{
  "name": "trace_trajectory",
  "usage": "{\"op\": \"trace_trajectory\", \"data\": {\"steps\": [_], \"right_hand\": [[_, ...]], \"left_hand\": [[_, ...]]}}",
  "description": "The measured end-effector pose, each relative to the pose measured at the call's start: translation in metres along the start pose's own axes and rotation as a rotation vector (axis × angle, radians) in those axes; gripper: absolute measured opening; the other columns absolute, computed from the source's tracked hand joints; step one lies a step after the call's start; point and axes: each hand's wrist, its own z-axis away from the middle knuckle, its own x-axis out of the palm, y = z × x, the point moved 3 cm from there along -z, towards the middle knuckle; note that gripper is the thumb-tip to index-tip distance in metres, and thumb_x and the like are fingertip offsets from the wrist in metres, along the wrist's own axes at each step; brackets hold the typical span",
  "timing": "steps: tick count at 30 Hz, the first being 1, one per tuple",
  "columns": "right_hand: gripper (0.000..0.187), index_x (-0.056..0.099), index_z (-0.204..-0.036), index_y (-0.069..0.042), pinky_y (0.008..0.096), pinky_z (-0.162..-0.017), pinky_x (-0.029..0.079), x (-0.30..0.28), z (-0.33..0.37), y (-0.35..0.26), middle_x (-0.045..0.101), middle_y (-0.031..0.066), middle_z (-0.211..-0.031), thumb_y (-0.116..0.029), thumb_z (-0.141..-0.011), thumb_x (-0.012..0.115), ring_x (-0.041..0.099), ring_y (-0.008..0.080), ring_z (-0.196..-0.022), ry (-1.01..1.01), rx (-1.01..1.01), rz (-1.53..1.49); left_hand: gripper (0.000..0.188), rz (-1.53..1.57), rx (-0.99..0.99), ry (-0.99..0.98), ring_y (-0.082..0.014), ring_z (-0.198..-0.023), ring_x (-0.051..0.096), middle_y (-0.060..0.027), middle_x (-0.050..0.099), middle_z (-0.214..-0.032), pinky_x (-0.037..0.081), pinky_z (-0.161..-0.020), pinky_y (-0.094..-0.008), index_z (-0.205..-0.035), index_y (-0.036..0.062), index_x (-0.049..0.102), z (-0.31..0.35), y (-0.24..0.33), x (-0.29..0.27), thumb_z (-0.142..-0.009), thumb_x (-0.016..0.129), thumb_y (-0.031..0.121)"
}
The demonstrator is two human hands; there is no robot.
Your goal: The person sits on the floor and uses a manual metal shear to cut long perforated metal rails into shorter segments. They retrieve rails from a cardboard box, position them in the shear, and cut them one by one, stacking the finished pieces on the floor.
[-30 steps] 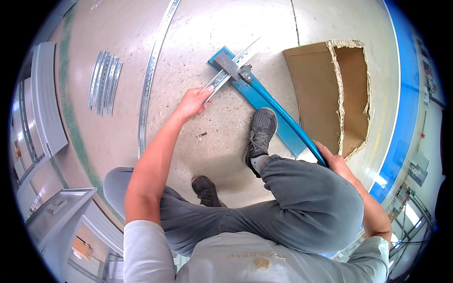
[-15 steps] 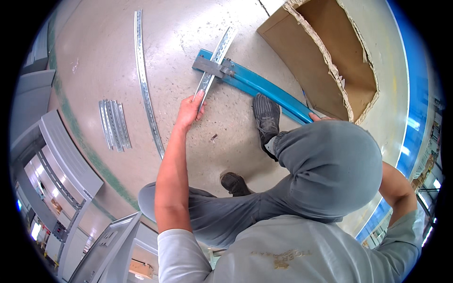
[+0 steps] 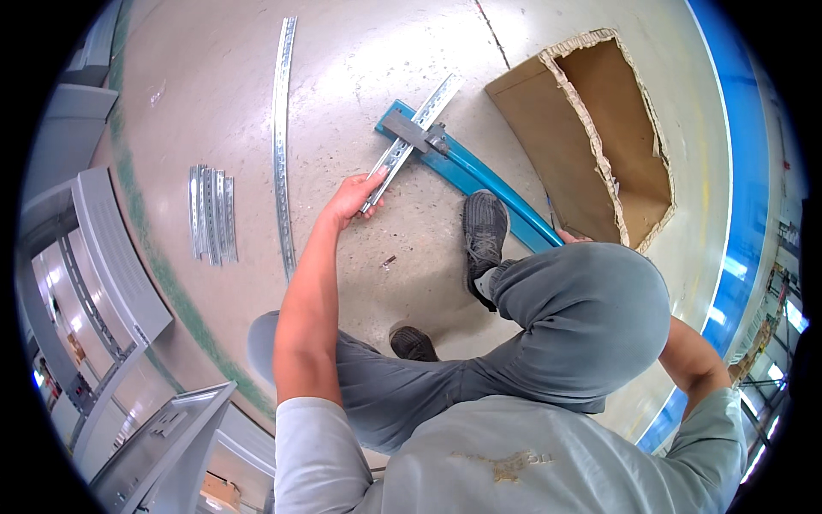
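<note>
My left hand [image 3: 358,197] is closed round the near end of a slotted metal DIN rail [image 3: 396,159]. The rail passes through the grey metal head [image 3: 408,131] of a blue rail cutter [image 3: 445,175] lying on the floor, and its far end sticks out beyond. A long blue lever [image 3: 514,204] runs from that head towards my right knee. At the lever's end, the fingers of my right hand [image 3: 572,237] show, closed on it; my knee hides the rest of this hand. My right shoe [image 3: 485,227] stands against the cutter's blue base.
One long slotted rail [image 3: 282,137] lies on the floor to the left. Several short cut rails [image 3: 212,214] lie side by side farther left. A torn-edged cardboard box [image 3: 556,137] stands right of the cutter. Grey metal cabinet frames [image 3: 120,248] line the left side.
The whole view has shifted slightly, so the cutter and box appear lower. Both hands keep their holds on the rail and the lever; I see no clear movement of either.
</note>
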Motion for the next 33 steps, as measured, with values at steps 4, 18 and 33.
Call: {"op": "trace_trajectory", "data": {"steps": [4, 18, 33], "right_hand": [[0.061, 0.045, -0.156, -0.013, 0.0430, -0.109, 0.045, 0.003, 0.000, 0.004, 0.057, 0.0157, -0.142, -0.031, -0.100, 0.061, 0.053, 0.0313, -0.132, 0.030, -0.038, 0.120], [0.060, 0.045, -0.156, -0.014, 0.0459, -0.118, 0.038, 0.064, -0.048, 0.086, 0.051, 0.0139, -0.153, -0.035, -0.101, 0.059, 0.044, 0.0297, -0.146, 0.354, -0.096, 0.495], [0.087, 0.044, -0.155, -0.008, 0.0571, -0.122, 0.026, 0.143, -0.111, 0.154, 0.043, 0.0215, -0.158, -0.057, -0.087, 0.070, 0.036, 0.0413, -0.148, 0.591, -0.016, 0.328]], "left_hand": [[0.041, 0.100, -0.001, -0.006, -0.0077, -0.057, 0.058, -0.0014, 0.066, -0.076, 0.047, -0.051, -0.0240, -0.101, 0.0082, 0.067, 0.010, -0.005, -0.017, -0.099, 0.068, 0.049], [0.029, 0.060, 0.097, 0.137, -0.0136, -0.067, 0.068, -0.0068, 0.071, -0.084, 0.058, -0.062, -0.0282, -0.110, 0.0056, 0.065, 0.016, -0.017, -0.006, -0.100, 0.071, 0.032], [0.029, -0.004, 0.096, 0.121, -0.0118, -0.061, 0.064, -0.0070, 0.070, -0.081, 0.053, -0.056, -0.0280, -0.102, 0.0036, 0.066, 0.007, -0.002, 0.009, -0.100, 0.071, 0.032]]}}
